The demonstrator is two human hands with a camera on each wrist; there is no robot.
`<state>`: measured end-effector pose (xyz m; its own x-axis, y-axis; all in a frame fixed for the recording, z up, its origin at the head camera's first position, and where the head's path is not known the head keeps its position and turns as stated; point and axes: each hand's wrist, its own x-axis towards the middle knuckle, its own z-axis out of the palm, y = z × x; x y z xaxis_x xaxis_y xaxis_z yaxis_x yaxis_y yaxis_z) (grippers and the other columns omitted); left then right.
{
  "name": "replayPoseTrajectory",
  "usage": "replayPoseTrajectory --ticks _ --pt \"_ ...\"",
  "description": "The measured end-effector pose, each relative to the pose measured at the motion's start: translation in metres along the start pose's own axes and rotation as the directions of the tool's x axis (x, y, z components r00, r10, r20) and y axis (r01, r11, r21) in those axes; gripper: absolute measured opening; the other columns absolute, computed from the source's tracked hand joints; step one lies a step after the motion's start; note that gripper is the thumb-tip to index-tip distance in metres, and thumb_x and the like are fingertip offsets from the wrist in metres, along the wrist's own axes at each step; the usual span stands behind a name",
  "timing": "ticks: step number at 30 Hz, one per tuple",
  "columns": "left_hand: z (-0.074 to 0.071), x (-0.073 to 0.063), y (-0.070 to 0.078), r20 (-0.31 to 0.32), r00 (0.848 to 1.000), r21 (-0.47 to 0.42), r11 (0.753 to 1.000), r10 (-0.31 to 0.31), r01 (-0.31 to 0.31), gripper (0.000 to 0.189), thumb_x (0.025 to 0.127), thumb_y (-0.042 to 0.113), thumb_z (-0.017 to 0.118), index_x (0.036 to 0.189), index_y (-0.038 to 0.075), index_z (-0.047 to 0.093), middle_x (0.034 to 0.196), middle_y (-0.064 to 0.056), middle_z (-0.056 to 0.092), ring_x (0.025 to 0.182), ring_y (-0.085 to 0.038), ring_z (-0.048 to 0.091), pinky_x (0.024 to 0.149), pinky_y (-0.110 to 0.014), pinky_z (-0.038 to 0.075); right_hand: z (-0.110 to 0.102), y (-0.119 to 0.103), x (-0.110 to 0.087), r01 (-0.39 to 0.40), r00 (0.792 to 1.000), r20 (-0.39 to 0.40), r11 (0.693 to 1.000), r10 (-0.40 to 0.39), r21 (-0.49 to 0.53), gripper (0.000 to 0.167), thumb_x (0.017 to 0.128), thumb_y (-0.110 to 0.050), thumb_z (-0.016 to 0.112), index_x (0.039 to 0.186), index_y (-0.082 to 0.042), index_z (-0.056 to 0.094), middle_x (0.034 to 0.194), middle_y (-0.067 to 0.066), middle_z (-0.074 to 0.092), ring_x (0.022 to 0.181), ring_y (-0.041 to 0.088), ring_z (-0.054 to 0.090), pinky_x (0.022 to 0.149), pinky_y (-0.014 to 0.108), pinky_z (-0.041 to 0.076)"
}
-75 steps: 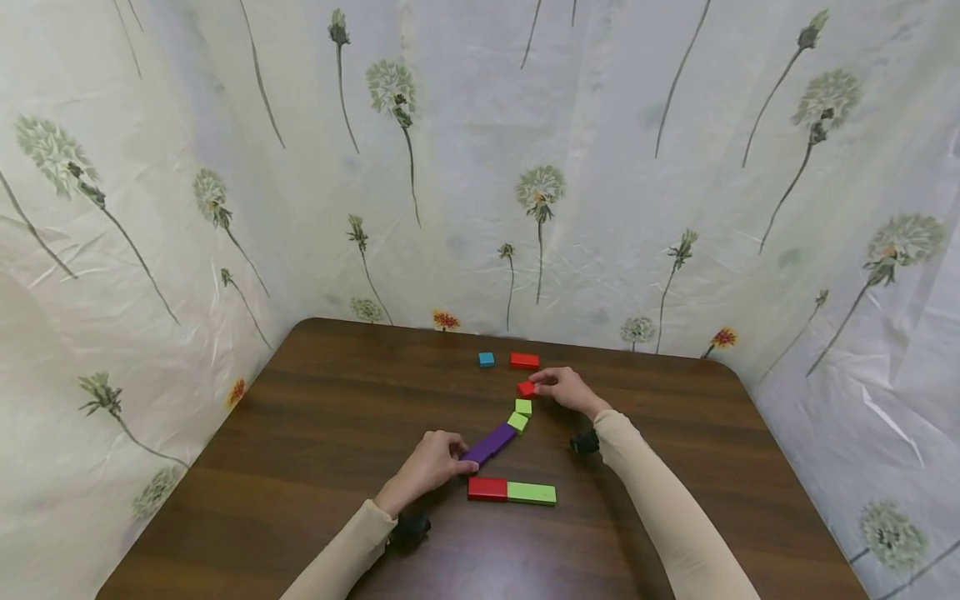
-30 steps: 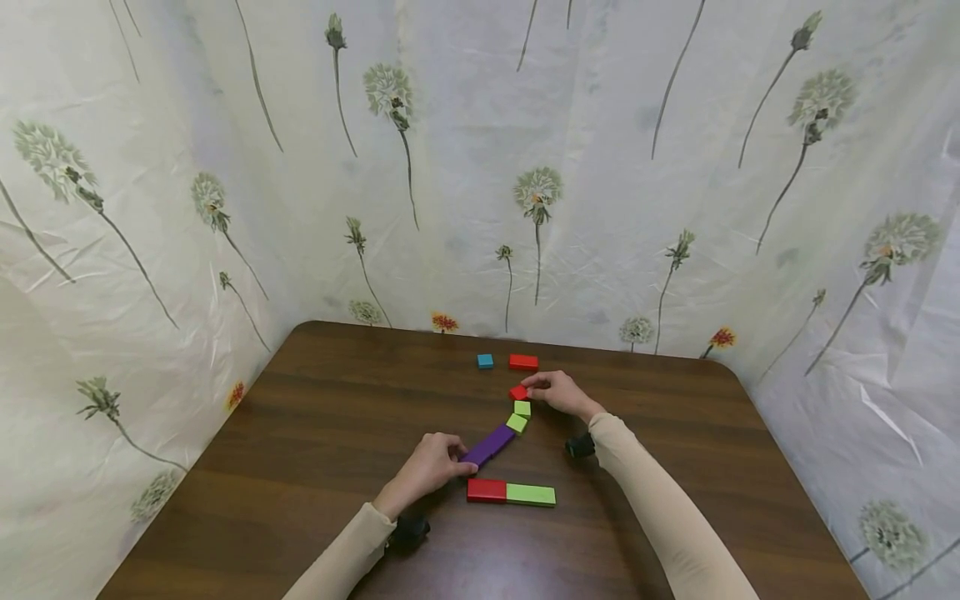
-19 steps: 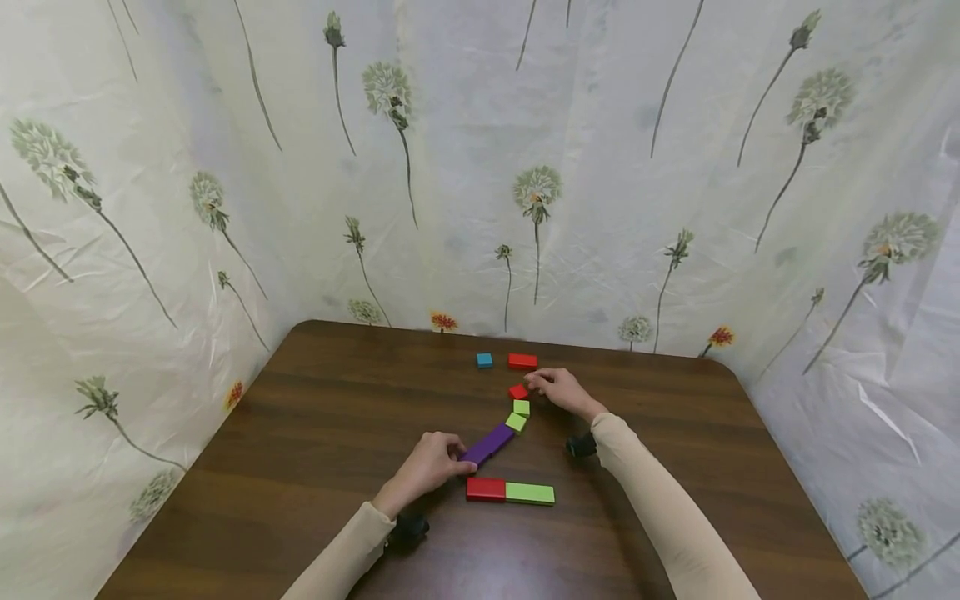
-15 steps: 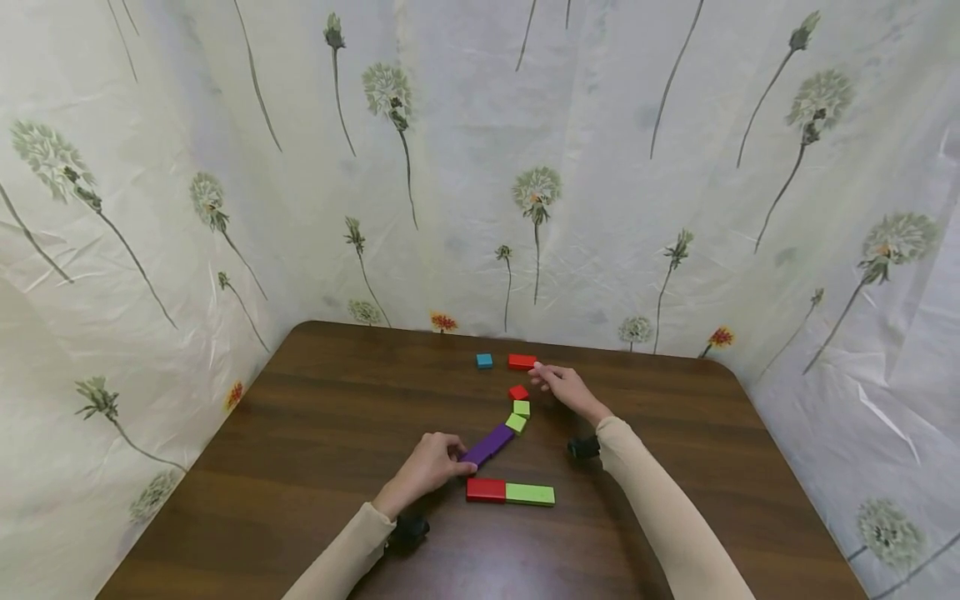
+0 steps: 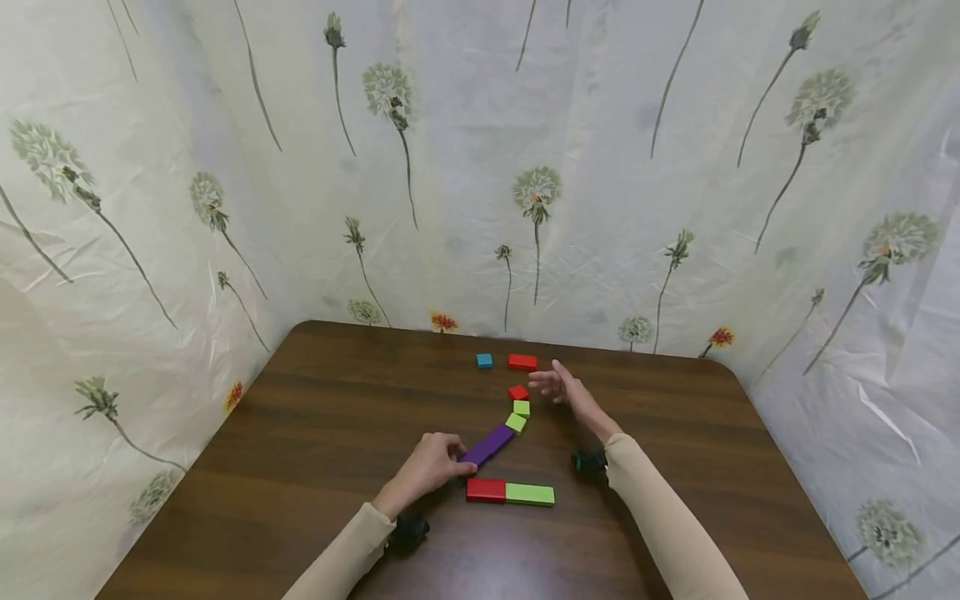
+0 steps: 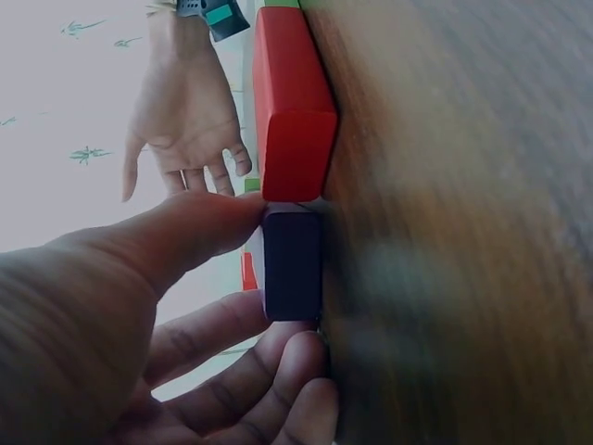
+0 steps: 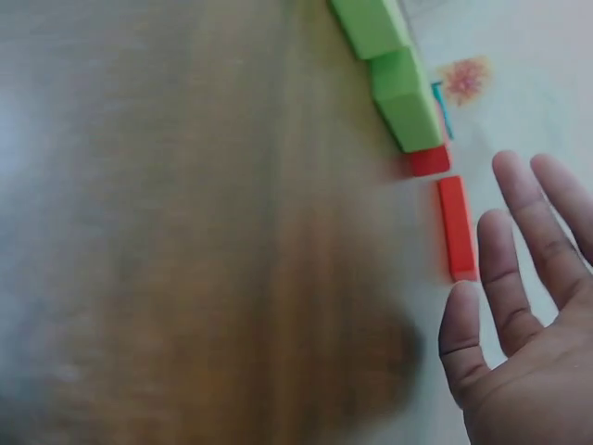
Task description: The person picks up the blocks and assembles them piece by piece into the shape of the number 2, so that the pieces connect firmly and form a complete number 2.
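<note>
My left hand (image 5: 427, 462) pinches the near end of a purple block strip (image 5: 489, 445) between thumb and fingers. In the left wrist view its dark end face (image 6: 293, 267) sits between them, close by a red block (image 6: 298, 139). From the strip's far end a curved row runs on: a green square block (image 5: 516, 423), another green one (image 5: 521, 408), then a small red block (image 5: 518, 392). To the right of that red block, my right hand (image 5: 573, 398) is held with fingers extended and nothing in it. The right wrist view shows its fingers spread.
In front of the purple strip, a red block (image 5: 486, 490) and a long green block (image 5: 530, 495) lie end to end. A small blue block (image 5: 484, 361) and a red oblong block (image 5: 522, 362) lie near the table's back edge. A flowered curtain (image 5: 465, 167) hangs behind.
My right hand slid the small red block left toward the green blocks, let it go, then drew away to the right and opened its fingers. My left hand has stayed on the purple strip.
</note>
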<state>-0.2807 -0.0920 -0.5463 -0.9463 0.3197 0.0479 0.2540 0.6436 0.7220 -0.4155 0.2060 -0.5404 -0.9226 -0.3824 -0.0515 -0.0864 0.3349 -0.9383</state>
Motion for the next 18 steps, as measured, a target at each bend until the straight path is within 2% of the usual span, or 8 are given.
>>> replayPoseTrajectory --ticks 5,11,18 --pt "0.003 0.001 -0.001 -0.010 1.000 0.012 1.000 -0.014 0.014 0.025 0.080 0.027 0.078 0.090 0.005 0.070 0.077 0.000 0.064 0.061 -0.009 0.050 0.053 -0.023 0.042 0.007 0.013 -0.001 0.021 1.000 0.006 0.998 -0.021 -0.056 0.069 0.100 -0.061 0.022 0.132 -0.014 0.059 0.130 0.007 0.062 0.119 0.029 0.051 0.090 0.039 0.038" --pt "0.005 0.002 0.000 -0.018 1.000 0.009 1.000 -0.025 0.025 0.024 0.080 0.026 0.077 0.091 0.006 0.069 0.071 0.002 0.058 0.057 -0.008 0.048 0.049 -0.022 0.039 0.010 0.017 -0.006 0.057 0.998 0.025 0.990 -0.055 -0.126 0.045 0.100 -0.050 0.041 0.132 -0.024 0.059 0.136 0.003 0.058 0.125 0.027 0.050 0.094 0.041 0.039" --pt "0.005 0.001 0.000 -0.009 1.000 0.001 1.000 -0.029 0.029 0.024 0.080 0.026 0.077 0.090 0.006 0.068 0.070 0.002 0.057 0.055 -0.007 0.048 0.048 -0.022 0.040 0.014 0.021 -0.005 0.078 0.995 0.067 0.988 -0.069 -0.132 0.042 0.103 -0.042 0.038 0.134 -0.023 0.058 0.140 0.002 0.055 0.133 0.026 0.044 0.100 0.044 0.036"
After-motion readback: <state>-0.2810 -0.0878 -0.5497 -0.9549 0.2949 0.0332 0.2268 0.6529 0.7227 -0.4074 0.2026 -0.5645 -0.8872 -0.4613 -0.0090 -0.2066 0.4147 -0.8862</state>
